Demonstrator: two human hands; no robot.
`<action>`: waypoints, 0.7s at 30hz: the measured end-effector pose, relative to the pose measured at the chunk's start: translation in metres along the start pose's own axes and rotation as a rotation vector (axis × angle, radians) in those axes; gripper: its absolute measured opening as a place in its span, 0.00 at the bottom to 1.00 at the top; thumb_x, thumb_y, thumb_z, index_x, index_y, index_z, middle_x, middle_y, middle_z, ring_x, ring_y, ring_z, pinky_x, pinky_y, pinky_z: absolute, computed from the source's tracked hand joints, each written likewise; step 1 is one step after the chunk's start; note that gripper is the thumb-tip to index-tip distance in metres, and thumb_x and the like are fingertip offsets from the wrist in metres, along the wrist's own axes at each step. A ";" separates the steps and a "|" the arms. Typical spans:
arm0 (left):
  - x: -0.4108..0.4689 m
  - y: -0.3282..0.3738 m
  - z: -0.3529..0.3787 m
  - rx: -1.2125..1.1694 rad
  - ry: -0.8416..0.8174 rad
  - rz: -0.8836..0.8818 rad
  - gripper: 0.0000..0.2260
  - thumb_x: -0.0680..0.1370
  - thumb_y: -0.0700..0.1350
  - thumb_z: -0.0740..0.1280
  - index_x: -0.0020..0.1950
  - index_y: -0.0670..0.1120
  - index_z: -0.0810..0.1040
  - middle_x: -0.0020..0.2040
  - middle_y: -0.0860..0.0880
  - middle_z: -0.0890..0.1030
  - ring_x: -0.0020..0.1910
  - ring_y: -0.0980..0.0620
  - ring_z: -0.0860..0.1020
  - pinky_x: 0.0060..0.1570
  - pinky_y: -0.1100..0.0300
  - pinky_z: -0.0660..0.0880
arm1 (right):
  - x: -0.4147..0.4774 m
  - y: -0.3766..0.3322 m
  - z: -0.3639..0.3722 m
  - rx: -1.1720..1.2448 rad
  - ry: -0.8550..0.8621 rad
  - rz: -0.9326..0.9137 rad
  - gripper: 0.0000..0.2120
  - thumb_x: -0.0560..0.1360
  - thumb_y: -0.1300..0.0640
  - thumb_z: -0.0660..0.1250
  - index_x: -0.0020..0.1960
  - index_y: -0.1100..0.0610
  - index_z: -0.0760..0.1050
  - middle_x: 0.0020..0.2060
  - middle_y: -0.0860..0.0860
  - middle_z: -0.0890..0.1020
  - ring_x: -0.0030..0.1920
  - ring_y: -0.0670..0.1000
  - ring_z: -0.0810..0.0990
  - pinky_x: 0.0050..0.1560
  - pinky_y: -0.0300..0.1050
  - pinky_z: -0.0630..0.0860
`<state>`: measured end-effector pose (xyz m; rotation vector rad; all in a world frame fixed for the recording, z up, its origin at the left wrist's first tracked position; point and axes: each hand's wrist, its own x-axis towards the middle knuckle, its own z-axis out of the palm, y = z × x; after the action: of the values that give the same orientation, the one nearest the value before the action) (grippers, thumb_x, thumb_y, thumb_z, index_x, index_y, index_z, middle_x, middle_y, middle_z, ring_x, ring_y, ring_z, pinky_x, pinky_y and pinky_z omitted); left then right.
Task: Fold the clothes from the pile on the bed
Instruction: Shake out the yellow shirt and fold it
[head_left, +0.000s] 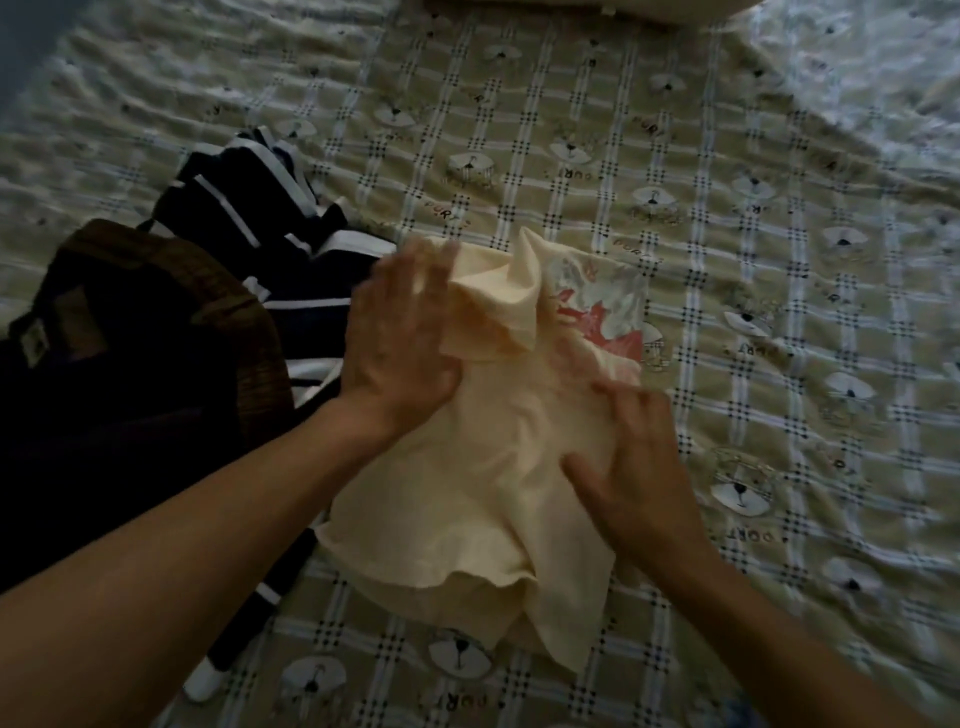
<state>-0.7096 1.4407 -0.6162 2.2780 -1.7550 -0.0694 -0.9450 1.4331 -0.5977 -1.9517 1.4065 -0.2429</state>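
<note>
A pale yellow garment (483, 493) with a red and white print near its top lies rumpled on the bed in front of me. My left hand (400, 338) lies flat on its upper left part, fingers straight and blurred. Lower on its right side, my right hand (634, 467) presses down with fingers spread. A fold of the cloth stands up between the two hands. The pile lies to the left: a navy garment with white stripes (270, 244) and a dark garment with a brown collar (130, 364).
The bed cover (675, 156) is olive with a white and blue check and bear faces, wrinkled at the far left and right. A pillow edge (571, 10) shows at the top. Open cover lies beyond and to the right of the yellow garment.
</note>
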 end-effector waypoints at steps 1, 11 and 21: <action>0.008 0.001 0.007 0.111 -0.047 0.087 0.43 0.65 0.56 0.71 0.76 0.47 0.60 0.73 0.41 0.66 0.70 0.38 0.66 0.66 0.43 0.66 | -0.001 0.007 -0.001 0.013 0.007 0.049 0.36 0.70 0.54 0.73 0.73 0.51 0.61 0.62 0.47 0.62 0.59 0.44 0.64 0.58 0.39 0.66; 0.075 0.004 0.002 -0.689 -0.067 -0.753 0.18 0.82 0.54 0.56 0.59 0.44 0.78 0.57 0.42 0.80 0.55 0.43 0.78 0.47 0.52 0.71 | -0.052 0.037 0.018 0.532 -0.141 0.478 0.29 0.69 0.54 0.77 0.62 0.45 0.65 0.55 0.42 0.78 0.48 0.36 0.79 0.41 0.32 0.76; -0.008 -0.004 -0.034 -0.327 -0.499 -0.634 0.40 0.65 0.62 0.77 0.70 0.48 0.65 0.63 0.49 0.75 0.59 0.46 0.76 0.52 0.50 0.75 | -0.094 0.042 0.023 0.842 -0.347 0.691 0.27 0.68 0.64 0.77 0.63 0.50 0.73 0.47 0.45 0.86 0.44 0.46 0.85 0.38 0.40 0.81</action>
<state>-0.7019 1.4555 -0.5855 2.5882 -0.9965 -1.0339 -1.0014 1.5202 -0.6182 -0.7333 1.3466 -0.1238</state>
